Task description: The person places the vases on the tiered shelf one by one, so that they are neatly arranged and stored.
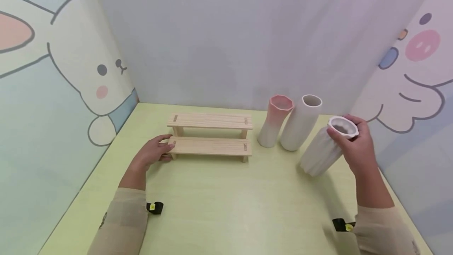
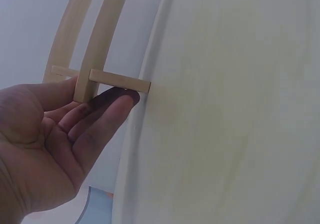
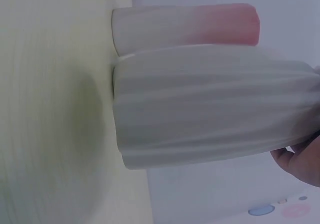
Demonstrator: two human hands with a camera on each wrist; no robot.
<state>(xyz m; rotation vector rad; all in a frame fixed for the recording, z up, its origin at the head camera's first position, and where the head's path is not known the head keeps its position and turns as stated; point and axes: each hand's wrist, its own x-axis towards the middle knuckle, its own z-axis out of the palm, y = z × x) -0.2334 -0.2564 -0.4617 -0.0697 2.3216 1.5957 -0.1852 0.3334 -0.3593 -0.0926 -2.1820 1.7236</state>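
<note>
A light wooden two-step stand stands toward the back of the table. My left hand holds the left end of its lower step; in the left wrist view the thumb lies on the board and the fingers reach beneath it. Over on the right, my right hand grips a white ribbed vase near its rim. The ribbed vase appears slightly raised off the table, with a shadow beside its base. A smooth white vase and a pink-to-white vase stand upright between it and the stand.
The pale yellow-green table runs back to a plain grey-lilac wall. Side panels with cartoon animals flank it, a rabbit panel on the left and a pink-cheeked figure on the right.
</note>
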